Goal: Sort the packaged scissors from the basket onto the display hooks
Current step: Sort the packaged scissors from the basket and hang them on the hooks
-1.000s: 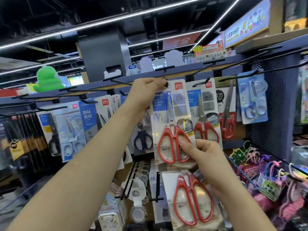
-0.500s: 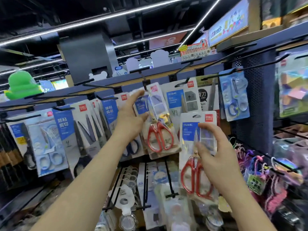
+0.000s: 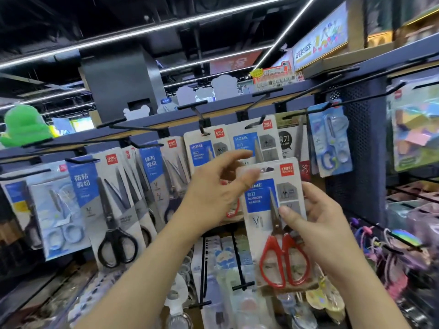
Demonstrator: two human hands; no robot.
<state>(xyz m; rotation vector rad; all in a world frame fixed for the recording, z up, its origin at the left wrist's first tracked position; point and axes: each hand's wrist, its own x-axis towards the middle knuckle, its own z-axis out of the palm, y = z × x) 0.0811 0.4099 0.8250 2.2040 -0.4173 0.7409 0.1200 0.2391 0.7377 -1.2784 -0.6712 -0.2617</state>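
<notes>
The scissors pack (image 3: 273,198) is matt white card under a clear plastic blister, pretty glossy, with glare all over it. The blades (image 3: 273,207) are bare steel with a dull sheen, and the handles (image 3: 281,243) are smooth shiny red plastic. The display hooks (image 3: 198,115) look like thin metal wire with a matt black coating. The black-handled scissors (image 3: 111,222) have duller plastic loops. The side panel (image 3: 361,167) is dark perforated sheet metal, matt. The shelf edge (image 3: 332,60) up top is wood or maybe wood-print laminate, can't really tell from here. The green toy (image 3: 23,124) looks like soft plush.
</notes>
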